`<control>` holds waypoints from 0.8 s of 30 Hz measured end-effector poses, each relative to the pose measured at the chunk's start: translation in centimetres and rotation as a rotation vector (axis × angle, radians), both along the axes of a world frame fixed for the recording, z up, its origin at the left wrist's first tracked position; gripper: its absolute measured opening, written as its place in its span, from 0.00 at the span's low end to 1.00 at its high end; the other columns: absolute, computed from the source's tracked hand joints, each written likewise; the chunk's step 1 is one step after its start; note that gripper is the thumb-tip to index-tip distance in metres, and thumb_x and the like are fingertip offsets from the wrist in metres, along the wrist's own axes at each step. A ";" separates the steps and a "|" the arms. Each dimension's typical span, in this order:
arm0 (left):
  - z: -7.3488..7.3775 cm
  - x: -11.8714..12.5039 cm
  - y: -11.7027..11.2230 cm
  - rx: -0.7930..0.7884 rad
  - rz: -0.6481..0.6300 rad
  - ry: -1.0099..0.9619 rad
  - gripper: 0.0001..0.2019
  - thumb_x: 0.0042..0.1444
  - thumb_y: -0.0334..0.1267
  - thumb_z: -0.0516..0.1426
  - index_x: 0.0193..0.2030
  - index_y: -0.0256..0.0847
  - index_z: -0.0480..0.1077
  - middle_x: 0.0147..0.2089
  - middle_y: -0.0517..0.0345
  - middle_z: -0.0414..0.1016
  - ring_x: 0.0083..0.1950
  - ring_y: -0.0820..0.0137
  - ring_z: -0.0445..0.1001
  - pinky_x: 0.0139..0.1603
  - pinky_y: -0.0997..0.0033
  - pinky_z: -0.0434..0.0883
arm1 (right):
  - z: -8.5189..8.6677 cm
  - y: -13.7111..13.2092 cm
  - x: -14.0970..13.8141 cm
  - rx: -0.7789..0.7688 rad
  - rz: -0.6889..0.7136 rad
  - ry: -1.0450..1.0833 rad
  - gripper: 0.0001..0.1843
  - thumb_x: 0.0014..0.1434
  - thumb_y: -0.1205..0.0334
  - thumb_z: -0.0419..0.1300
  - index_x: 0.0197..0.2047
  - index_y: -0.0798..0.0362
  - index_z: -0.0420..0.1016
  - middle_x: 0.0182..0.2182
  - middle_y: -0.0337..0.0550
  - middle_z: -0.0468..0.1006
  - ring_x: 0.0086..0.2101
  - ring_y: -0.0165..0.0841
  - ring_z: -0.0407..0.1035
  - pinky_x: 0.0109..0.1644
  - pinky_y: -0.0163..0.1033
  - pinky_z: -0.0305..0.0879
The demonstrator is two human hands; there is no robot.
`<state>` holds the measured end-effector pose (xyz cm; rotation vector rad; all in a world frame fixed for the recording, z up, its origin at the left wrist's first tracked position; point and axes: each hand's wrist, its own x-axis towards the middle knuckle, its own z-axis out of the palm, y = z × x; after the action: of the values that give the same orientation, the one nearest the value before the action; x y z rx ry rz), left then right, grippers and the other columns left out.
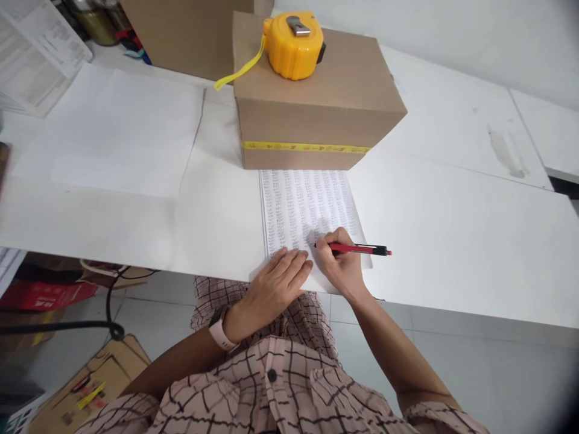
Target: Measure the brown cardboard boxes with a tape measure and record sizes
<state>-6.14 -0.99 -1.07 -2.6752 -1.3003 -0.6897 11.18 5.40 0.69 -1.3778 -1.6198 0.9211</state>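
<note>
A sheet of paper (312,208) covered in columns of small handwriting lies on the white table, its far end meeting the cardboard box. My right hand (340,265) grips a red and black pen (359,248), whose tip points left onto the lower part of the sheet. Flat on the near edge of the paper rests my left hand (281,283), fingers stretched out, a pink-strapped watch (221,331) on its wrist. Just beyond the sheet stands the closed cardboard box (312,129) with yellow printed tape, and on top of it sits a yellow tape measure (295,51) with a wrist cord.
Blank white sheets (122,132) lie on the table (452,241) at the left. Behind them are a larger carton (185,36), jars (97,24) and a printed sheet (36,54). Below the table's front edge at left are a black cable (108,301) and flattened cardboard (99,380).
</note>
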 end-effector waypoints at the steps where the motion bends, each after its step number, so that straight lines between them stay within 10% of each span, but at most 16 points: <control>1: 0.0 0.0 0.0 -0.003 -0.002 0.000 0.22 0.66 0.44 0.60 0.60 0.29 0.69 0.62 0.43 0.75 0.63 0.59 0.73 0.69 0.55 0.67 | 0.0 0.0 0.0 0.003 0.004 -0.001 0.14 0.63 0.62 0.59 0.27 0.48 0.60 0.22 0.32 0.61 0.24 0.28 0.57 0.29 0.37 0.57; 24: 0.0 -0.1 0.1 -0.018 -0.003 0.005 0.22 0.66 0.44 0.59 0.60 0.29 0.68 0.62 0.43 0.75 0.63 0.58 0.73 0.70 0.55 0.67 | -0.1 0.1 -0.1 0.028 -0.018 -0.021 0.13 0.63 0.63 0.59 0.28 0.49 0.61 0.22 0.31 0.63 0.24 0.27 0.59 0.29 0.36 0.58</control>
<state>-6.25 -0.91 -1.07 -2.6923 -1.3076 -0.6749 11.05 5.48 0.60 -1.3852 -1.6274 0.8735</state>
